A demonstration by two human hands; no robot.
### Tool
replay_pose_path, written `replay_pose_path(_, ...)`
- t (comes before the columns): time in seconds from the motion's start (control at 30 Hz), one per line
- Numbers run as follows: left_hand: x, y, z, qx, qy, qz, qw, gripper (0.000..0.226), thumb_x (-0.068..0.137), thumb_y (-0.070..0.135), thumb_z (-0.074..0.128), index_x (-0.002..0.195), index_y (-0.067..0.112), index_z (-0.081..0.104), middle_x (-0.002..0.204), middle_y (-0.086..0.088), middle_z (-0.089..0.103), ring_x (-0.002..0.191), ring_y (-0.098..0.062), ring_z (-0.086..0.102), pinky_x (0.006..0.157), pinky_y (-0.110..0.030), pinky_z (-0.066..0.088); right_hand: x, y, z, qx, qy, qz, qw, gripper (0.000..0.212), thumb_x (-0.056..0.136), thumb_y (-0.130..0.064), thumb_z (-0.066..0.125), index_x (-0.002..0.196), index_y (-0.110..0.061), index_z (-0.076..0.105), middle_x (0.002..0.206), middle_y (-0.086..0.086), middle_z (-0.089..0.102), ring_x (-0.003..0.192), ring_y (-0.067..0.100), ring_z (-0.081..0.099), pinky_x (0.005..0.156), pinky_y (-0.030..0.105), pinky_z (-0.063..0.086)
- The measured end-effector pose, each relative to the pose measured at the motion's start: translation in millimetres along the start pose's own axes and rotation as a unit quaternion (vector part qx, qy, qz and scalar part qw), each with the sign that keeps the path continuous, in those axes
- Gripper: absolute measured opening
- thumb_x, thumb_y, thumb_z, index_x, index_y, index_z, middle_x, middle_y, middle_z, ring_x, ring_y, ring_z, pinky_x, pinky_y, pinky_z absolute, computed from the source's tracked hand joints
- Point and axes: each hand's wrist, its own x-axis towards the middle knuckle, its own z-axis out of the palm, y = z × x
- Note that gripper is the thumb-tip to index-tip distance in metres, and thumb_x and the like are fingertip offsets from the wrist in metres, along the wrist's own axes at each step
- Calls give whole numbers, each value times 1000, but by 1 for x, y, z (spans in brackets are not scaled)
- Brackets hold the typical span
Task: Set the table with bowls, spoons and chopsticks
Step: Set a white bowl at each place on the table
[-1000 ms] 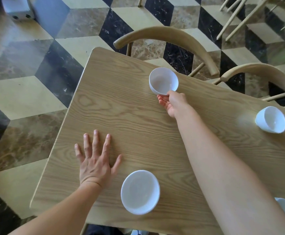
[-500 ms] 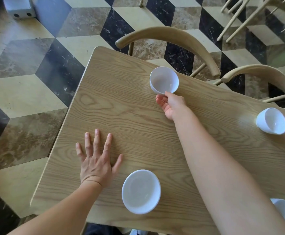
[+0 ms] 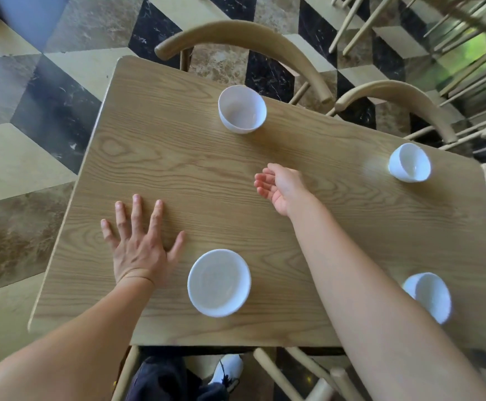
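Near-right bowl is blurred and half hidden behind the right arm; the table runs out of frame on the right. Left hand lies flat on the wood, fingers spread, just beside the near-left bowl. Right hand hangs loosely cupped, holding nothing, well short of the far-left bowl, which stands close to the far edge. The far-right bowl hugs that edge too. There is bare wood between the hands.

The one camera sits on the person's head and looks down from close above at the light wooden table (the checkered stone floor shows past its edges).
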Motion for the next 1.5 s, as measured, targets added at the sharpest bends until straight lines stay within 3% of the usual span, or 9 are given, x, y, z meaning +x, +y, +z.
replay_pose_path(0.17,-2,7,-14,-1,-42,-16,999,79,86,75,42,153,36,27,168,-4,9,153,-33,-2,119,-54,-7,-52,55,-73,-105,8,18,994,14,97,-13,47,87,-8,54,74,10,63,52,20,53,45,24,40)
replay_pose_path(0.27,2,22,-51,12,-111,-52,992,63,90,65,45,140,27,45,155,-10,33,144,-35,24,114,-55,24,-83,88,-110,-140,17,20,990,11,96,-12,47,87,-9,54,75,10,62,50,19,52,42,22,39)
replay_pose_path(0.37,-24,47,-100,-13,-113,-82,990,48,93,47,46,121,9,57,125,-18,60,116,-38,56,89,-41,46,-120,116,-139,-173,9,8,985,8,96,-13,48,92,-9,54,78,9,62,49,18,52,40,21,38)
replay_pose_path(0.5,-109,99,-143,36,-41,38,998,29,93,38,46,104,13,55,110,-13,62,100,-34,60,71,-34,41,-174,132,-187,-255,22,-74,964,9,91,-18,50,89,-13,57,83,7,70,52,18,57,42,23,42)
replay_pose_path(0.67,-244,189,-166,126,-71,196,970,18,90,36,53,100,21,56,90,0,60,79,-24,58,56,-27,44,-253,148,-273,-434,86,-196,875,12,87,-29,53,85,-18,56,95,6,67,79,27,63,66,31,51)
replay_pose_path(0.83,-363,277,-161,118,-74,320,937,16,87,30,52,101,24,57,103,-1,63,91,-23,62,66,-30,44,-314,180,-377,-507,137,-246,815,10,90,-26,53,94,-17,57,100,7,63,99,29,62,79,31,50)
replay_pose_path(0.93,-412,317,-151,129,-71,350,925,23,87,28,50,107,23,58,111,-2,64,99,-25,64,69,-29,45,-348,202,-441,-517,180,-233,804,2,90,-21,50,90,-22,49,90,3,52,88,27,57,80,34,51)
replay_pose_path(1.03,-447,348,-140,149,-65,366,916,29,88,25,49,114,20,59,115,-3,64,103,-26,65,69,-28,45,-384,215,-496,-536,232,-226,780,5,92,-26,50,93,-20,51,109,7,61,84,26,52,71,30,42)
replay_pose_path(1.5,-462,449,-120,183,-35,366,912,28,88,21,48,113,16,58,115,-8,63,103,-31,64,74,-30,44,-368,193,-575,-534,238,-280,762,15,97,-35,47,90,-22,45,117,5,62,109,27,59,73,27,33)
